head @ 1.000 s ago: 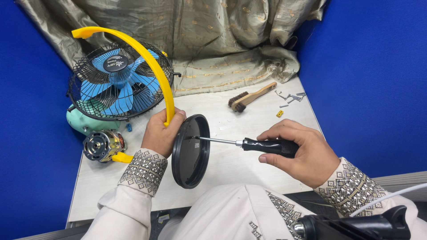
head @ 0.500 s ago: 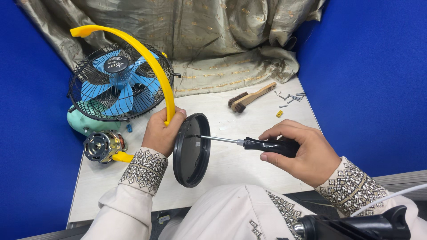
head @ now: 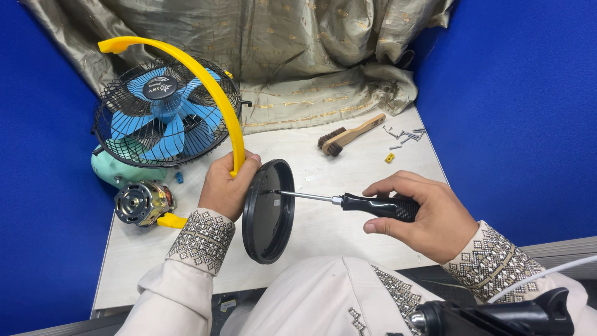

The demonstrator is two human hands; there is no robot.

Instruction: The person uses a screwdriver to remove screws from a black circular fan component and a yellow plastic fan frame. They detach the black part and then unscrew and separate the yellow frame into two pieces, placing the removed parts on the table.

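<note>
A pale counter between blue walls, draped cloth behind; left hand clasps yellow arc and upright black disc; right hand wraps the screwdriver, tip at disc; the disc's far face is hidden.

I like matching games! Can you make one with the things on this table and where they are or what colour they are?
Things:
1. screwdriver
2. curved stand arm
3. brush
4. fan blades

Descriptions:
A. blue, behind a black wire grille
B. yellow, gripped by the left hand
C. wooden handle, lying near the loose screws
D. black handle, held in the right hand, tip against the round black base

Pairs: 1-D, 2-B, 3-C, 4-A
</note>
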